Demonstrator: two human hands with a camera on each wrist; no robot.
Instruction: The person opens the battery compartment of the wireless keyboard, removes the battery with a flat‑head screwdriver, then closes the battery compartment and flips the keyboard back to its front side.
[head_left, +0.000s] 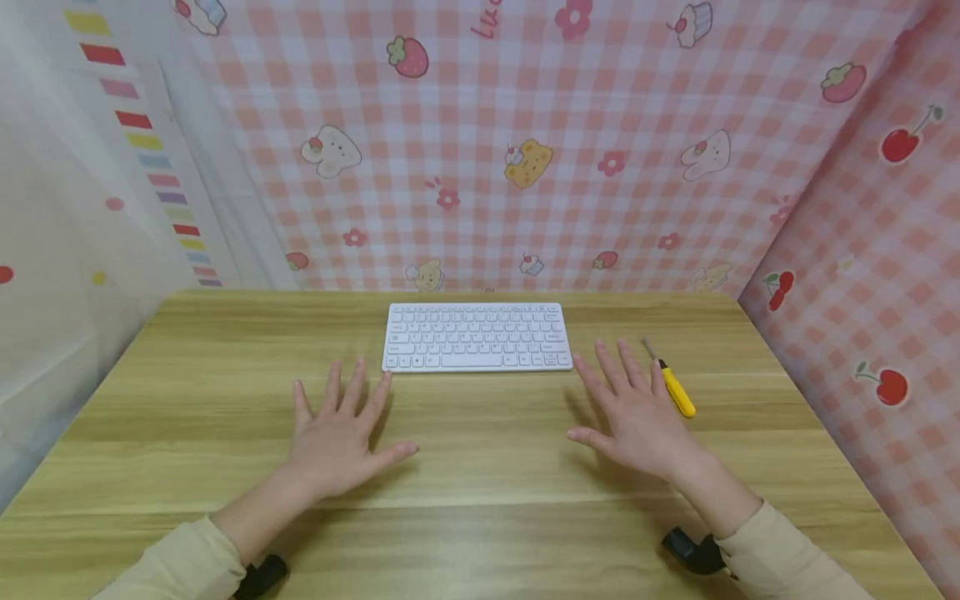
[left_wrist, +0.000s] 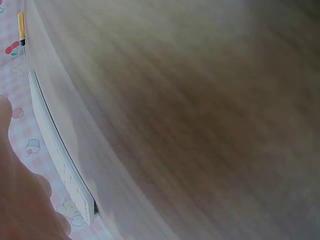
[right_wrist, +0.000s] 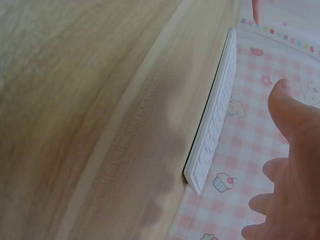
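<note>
A white keyboard (head_left: 477, 337) lies flat toward the back of the wooden table, its long side facing me. To its lower left, my left hand (head_left: 333, 446) is spread palm down with straight fingers, the index fingertip close to the keyboard's near left corner. My right hand (head_left: 637, 421) is spread the same way off the keyboard's near right corner. Neither hand holds anything. Just beyond the right hand's fingers lies a screwdriver (head_left: 678, 392) with a yellow handle and thin metal shaft, partly overlapped by a finger. The right wrist view shows the keyboard (right_wrist: 212, 120) edge-on beside the right thumb.
The wooden table (head_left: 480, 467) reaches back to a pink checked cloth (head_left: 480, 150) with cartoon prints. Similar cloth (head_left: 862, 275) hangs along the right side, and a whitish sheet (head_left: 82, 233) along the left. Black wrist mounts (head_left: 693, 552) sit under both forearms.
</note>
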